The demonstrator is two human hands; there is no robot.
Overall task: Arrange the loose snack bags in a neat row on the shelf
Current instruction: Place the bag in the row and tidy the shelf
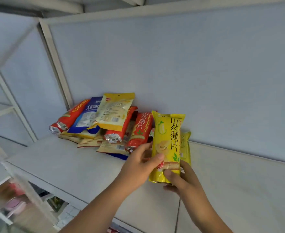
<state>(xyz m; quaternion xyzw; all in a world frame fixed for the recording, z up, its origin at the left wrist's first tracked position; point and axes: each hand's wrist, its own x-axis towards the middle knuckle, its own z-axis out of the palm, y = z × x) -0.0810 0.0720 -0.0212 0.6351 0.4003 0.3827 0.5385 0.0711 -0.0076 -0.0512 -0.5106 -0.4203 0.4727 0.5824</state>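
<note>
A yellow snack bag (167, 142) with large black characters stands upright in both hands above the white shelf (68, 165). My left hand (138, 167) grips its left edge, thumb on the front. My right hand (180, 179) holds its lower end from below and behind. A second yellow bag (185, 145) shows just behind it, at its right edge. To the left lies a loose pile: a red bag (140, 130) beside the held one, a yellow-and-white bag (113, 111) on top, a blue-and-white bag (88, 115), and a red bag (68, 118) at the far left.
The pile leans into the back left corner against the pale back panel (188, 73). A white upright post (54, 64) marks the shelf's left end. The shelf's right half (239, 182) is bare. Lower shelves with blurred items (12, 199) show at the bottom left.
</note>
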